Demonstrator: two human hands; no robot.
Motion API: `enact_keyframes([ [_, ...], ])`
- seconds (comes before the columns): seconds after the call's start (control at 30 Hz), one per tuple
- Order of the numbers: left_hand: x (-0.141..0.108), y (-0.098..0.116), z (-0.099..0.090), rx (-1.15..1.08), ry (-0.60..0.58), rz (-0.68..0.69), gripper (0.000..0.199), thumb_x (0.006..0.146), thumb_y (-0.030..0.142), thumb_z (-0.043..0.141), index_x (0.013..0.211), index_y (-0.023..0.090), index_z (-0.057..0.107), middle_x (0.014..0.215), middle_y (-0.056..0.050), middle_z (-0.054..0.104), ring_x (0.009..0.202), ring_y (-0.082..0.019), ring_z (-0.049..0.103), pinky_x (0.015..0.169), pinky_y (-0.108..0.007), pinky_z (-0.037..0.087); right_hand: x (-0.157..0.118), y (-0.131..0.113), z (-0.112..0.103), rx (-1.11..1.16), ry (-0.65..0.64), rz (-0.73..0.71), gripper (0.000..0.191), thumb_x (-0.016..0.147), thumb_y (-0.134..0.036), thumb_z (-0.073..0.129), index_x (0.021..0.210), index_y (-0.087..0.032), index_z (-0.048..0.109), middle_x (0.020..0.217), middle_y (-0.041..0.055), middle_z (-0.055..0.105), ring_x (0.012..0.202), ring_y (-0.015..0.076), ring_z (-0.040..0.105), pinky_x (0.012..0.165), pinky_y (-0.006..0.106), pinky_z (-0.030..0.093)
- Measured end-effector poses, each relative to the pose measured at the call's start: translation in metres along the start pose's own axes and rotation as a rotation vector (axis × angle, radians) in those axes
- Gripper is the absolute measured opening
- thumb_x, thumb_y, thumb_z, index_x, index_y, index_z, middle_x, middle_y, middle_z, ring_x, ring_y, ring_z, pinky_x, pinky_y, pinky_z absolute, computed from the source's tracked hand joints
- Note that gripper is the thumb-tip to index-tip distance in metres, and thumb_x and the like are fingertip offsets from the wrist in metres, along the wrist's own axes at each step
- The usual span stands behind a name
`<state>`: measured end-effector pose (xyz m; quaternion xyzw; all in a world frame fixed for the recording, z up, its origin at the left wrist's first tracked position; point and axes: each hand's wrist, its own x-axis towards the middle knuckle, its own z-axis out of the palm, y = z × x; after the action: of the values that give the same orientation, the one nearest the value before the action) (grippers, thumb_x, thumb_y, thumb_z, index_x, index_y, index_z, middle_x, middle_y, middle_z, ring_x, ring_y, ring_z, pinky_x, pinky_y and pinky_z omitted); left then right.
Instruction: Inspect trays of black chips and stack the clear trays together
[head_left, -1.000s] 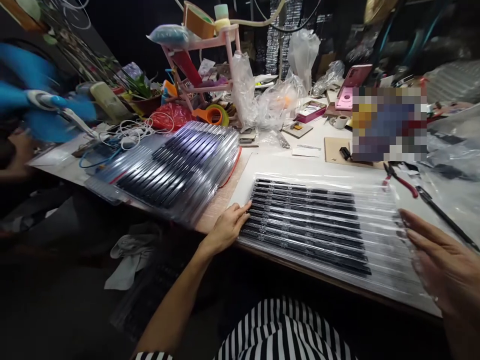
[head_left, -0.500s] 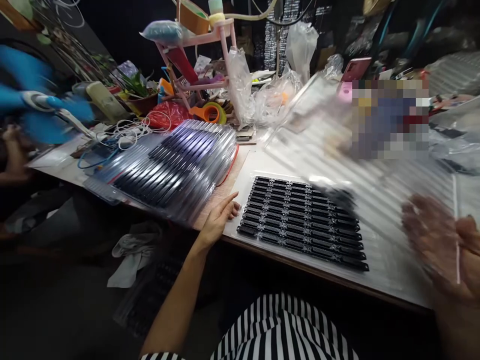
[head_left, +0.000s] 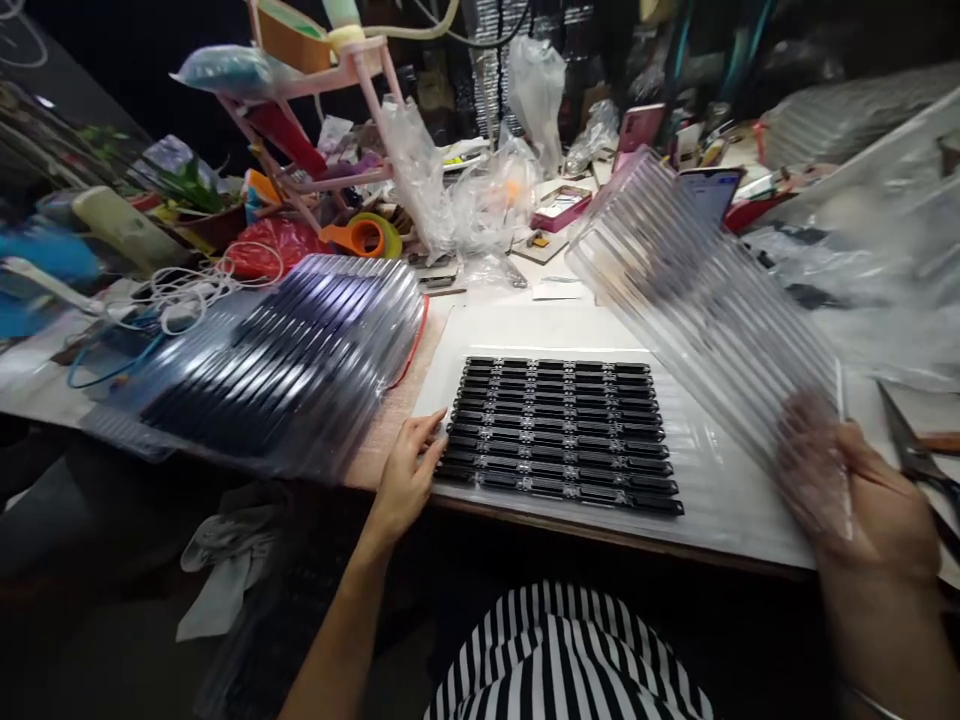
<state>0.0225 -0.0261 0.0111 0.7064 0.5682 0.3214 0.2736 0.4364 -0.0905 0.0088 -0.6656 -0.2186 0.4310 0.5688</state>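
Head view | right hand [head_left: 862, 490] — grip clenched on ribbed clear lid [head_left: 705, 300] | left hand [head_left: 405, 470] released, touching tray [head_left: 720, 480] — black strips [head_left: 559, 430] inside

The strips [head_left: 559, 432] lying in rows are black with small pale markings. The ribbed cover [head_left: 705, 300] is clear and colourless, with faint grey ridges. The tabletop [head_left: 540, 325] is white under them, tan at its left part. The shirt [head_left: 562, 660] has black and white stripes. The tape roll [head_left: 367, 236] is orange and green, the rack [head_left: 322, 90] pink, the bag [head_left: 259, 245] red.
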Motion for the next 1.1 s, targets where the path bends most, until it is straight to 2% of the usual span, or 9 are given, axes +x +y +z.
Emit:
enact_keyframes([
  [0.1,-0.004,0.004,0.003,0.135,0.031,0.045,0.046,0.093,0.039,0.035,0.135,0.021,0.041,0.129,-0.011,0.048,0.121,-0.022,0.043,0.104,-0.042,0.033,0.007,0.004,-0.006,0.092,-0.029,-0.004,0.056,0.088,-0.044,0.036,0.14,-0.023,0.037,0.149,0.0125,0.027,0.134,0.0251,0.025,0.099,0.043,0.04],
  [0.17,-0.008,0.007,0.008,0.286,-0.007,0.09,0.056,0.092,0.045,0.032,0.143,0.021,0.024,0.147,-0.014,0.03,0.136,-0.025,0.024,0.11,-0.048,0.022,0.009,0.006,-0.009,0.14,-0.033,0.0,0.051,0.088,-0.042,0.038,0.135,-0.022,0.042,0.148,0.0128,0.03,0.134,0.0233,0.027,0.098,0.04,0.041],
  [0.27,-0.015,0.009,0.015,0.506,-0.079,0.15,0.072,0.089,0.054,0.031,0.146,0.02,0.003,0.154,-0.014,0.01,0.141,-0.029,0.005,0.109,-0.056,0.016,0.009,0.006,-0.008,0.205,-0.029,0.007,0.044,0.088,-0.041,0.04,0.127,-0.021,0.049,0.146,0.0126,0.034,0.132,0.0213,0.034,0.1,0.04,0.038],
  [0.4,-0.017,0.006,0.021,0.68,-0.081,0.215,0.076,0.088,0.058,0.028,0.146,0.019,0.0,0.152,-0.016,0.016,0.14,-0.032,0.009,0.106,-0.058,0.021,0.006,0.002,-0.005,0.289,-0.032,0.017,0.031,0.088,-0.037,0.044,0.111,-0.023,0.058,0.14,0.0096,0.044,0.126,0.0174,0.043,0.093,0.033,0.043],
  [0.57,-0.015,0.008,0.021,0.748,-0.119,0.223,0.074,0.089,0.058,0.024,0.146,0.018,-0.001,0.151,-0.014,0.023,0.14,-0.032,0.009,0.104,-0.059,0.023,0.004,-0.001,-0.006,0.372,-0.056,0.034,0.023,0.089,-0.031,0.045,0.1,-0.023,0.063,0.121,0.0043,0.062,0.113,0.0108,0.055,0.083,0.021,0.047],
  [0.63,-0.014,0.013,0.021,0.775,-0.136,0.195,0.075,0.088,0.06,0.022,0.145,0.017,0.0,0.151,-0.013,0.022,0.14,-0.032,0.008,0.103,-0.061,0.023,0.003,-0.002,-0.004,0.397,-0.057,0.026,0.025,0.091,-0.027,0.041,0.098,-0.023,0.064,0.114,0.0039,0.066,0.106,0.0086,0.06,0.08,0.018,0.049],
  [0.73,-0.014,0.021,0.022,0.83,-0.157,0.13,0.075,0.087,0.062,0.017,0.145,0.015,0.005,0.151,-0.012,0.02,0.14,-0.032,0.008,0.104,-0.061,0.02,0.002,-0.003,0.0,0.466,-0.033,0.023,0.04,0.094,-0.019,0.027,0.092,-0.02,0.066,0.099,0.0052,0.071,0.09,0.0061,0.065,0.07,0.013,0.051],
  [0.83,-0.014,0.028,0.023,0.879,-0.182,0.085,0.078,0.086,0.063,0.013,0.145,0.012,0.008,0.152,-0.011,0.016,0.14,-0.032,0.007,0.105,-0.06,0.018,0.002,-0.006,0.003,0.57,0.009,0.06,0.049,0.094,-0.015,0.019,0.09,-0.016,0.068,0.087,0.0071,0.073,0.077,0.0074,0.068,0.062,0.013,0.053],
  [1.1,-0.014,0.035,0.022,0.898,-0.228,0.045,0.079,0.085,0.064,0.013,0.144,0.012,0.006,0.153,-0.007,0.012,0.14,-0.031,0.003,0.107,-0.059,0.016,-0.005,-0.011,0.007,0.699,0.094,0.184,0.045,0.095,-0.017,0.023,0.095,-0.011,0.067,0.078,0.0088,0.072,0.065,0.0122,0.069,0.052,0.018,0.055],
])
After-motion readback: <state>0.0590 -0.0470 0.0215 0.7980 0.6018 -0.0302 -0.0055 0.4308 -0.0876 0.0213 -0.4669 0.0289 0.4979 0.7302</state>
